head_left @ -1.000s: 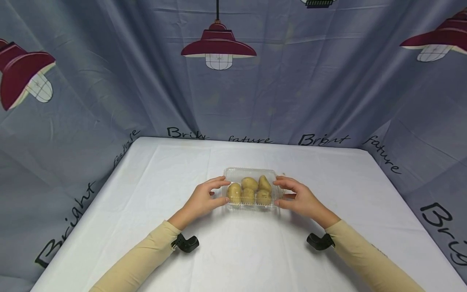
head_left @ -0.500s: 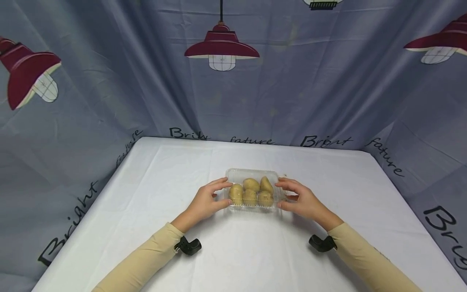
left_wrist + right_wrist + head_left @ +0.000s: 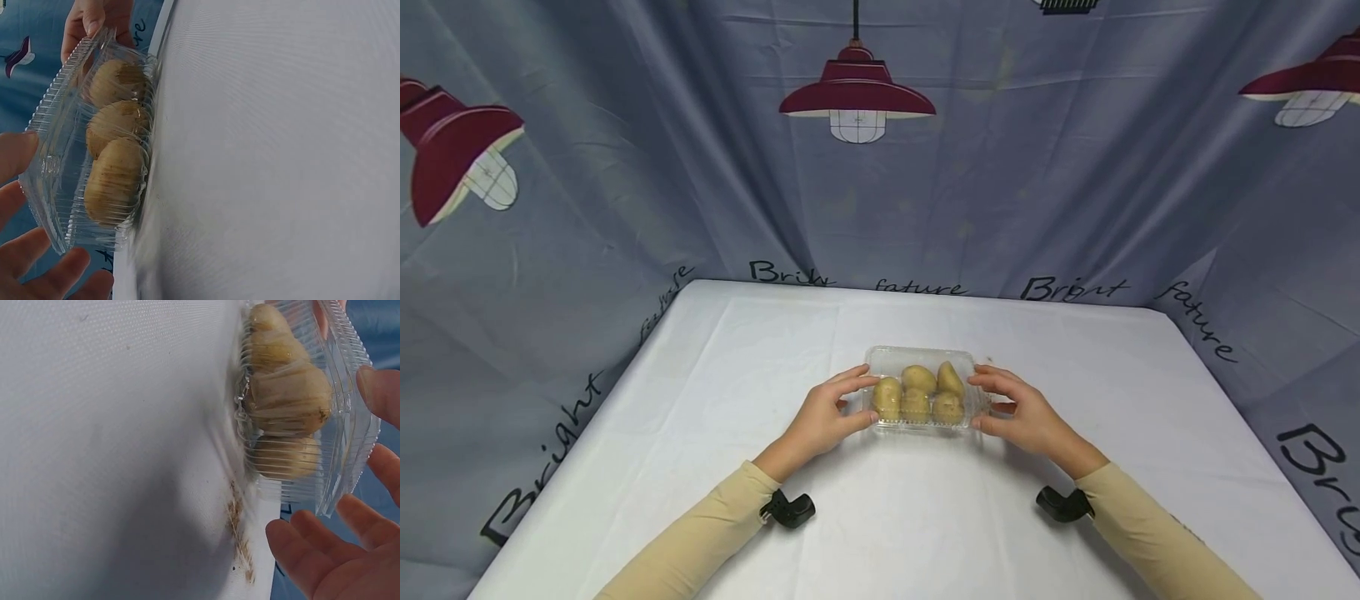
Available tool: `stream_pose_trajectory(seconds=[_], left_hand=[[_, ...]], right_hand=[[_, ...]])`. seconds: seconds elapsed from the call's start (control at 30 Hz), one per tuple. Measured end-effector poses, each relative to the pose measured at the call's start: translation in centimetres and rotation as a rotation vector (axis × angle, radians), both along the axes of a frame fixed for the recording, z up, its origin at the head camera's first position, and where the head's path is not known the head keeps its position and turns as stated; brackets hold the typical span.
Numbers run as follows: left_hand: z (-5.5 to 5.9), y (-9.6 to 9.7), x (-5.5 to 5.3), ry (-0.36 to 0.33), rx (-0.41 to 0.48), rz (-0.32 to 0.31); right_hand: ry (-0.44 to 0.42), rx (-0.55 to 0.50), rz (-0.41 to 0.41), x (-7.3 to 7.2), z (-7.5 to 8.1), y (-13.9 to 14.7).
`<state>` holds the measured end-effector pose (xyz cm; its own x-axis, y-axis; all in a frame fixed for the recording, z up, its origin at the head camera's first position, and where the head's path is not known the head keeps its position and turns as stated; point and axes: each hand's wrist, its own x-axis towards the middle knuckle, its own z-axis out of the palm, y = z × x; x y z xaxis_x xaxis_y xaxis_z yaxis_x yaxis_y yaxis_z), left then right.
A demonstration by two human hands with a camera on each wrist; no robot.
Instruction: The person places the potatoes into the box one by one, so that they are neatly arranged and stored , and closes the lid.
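A clear plastic clamshell box (image 3: pixel 925 358) with several potatoes (image 3: pixel 919 379) inside sits on the white cloth, near the middle of the table. My left hand (image 3: pixel 823 412) holds its left end, thumb on the near corner and fingers toward the far corner. At the right end, my right hand (image 3: pixel 1026 412) holds the box in the same way. In the left wrist view, the thumb (image 3: pixel 15 153) touches the ribbed rim. The right wrist view has the right thumb (image 3: pixel 381 394) at the rim, with fingers spread beside the box's end. Whether the lid is latched, I cannot tell.
White cloth covers the table (image 3: pixel 887 517), whose far edge meets a grey-blue curtain (image 3: pixel 962 200) printed with red lamps and lettering. A streak of brown crumbs (image 3: pixel 237 534) lies on the cloth beside the right end of the box. Black cameras (image 3: pixel 790 508) sit on both wrists.
Both hands stay at the ends of the box, and the potatoes lie as before. Only the head view has shifted slightly.
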<state>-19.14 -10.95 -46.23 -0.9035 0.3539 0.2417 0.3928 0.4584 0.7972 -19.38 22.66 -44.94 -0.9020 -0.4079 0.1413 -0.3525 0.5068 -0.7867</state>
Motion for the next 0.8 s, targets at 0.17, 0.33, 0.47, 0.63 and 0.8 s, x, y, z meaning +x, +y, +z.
stream_pose_trajectory(seconds=[0.17,0.33,0.47,0.63,0.8], left_hand=[[-0.24,-0.03,0.03,0.012,0.011,-0.001],[-0.48,-0.05,-0.09,0.024,0.017,-0.005],[-0.66,-0.05,-0.17,0.038,0.021,-0.006],[-0.94,-0.02,-0.17,0.056,0.031,-0.008],[-1.02,-0.02,-0.12,0.063,0.037,-0.010]], right_hand=[[0.001,-0.001,-0.001,0.00,-0.09,0.06],[0.005,-0.002,-0.004,0.03,-0.08,0.07],[0.008,-0.003,-0.002,0.04,-0.03,0.07],[0.019,-0.007,-0.001,0.05,-0.12,0.11],[0.029,-0.012,-0.004,-0.14,-0.69,0.22]])
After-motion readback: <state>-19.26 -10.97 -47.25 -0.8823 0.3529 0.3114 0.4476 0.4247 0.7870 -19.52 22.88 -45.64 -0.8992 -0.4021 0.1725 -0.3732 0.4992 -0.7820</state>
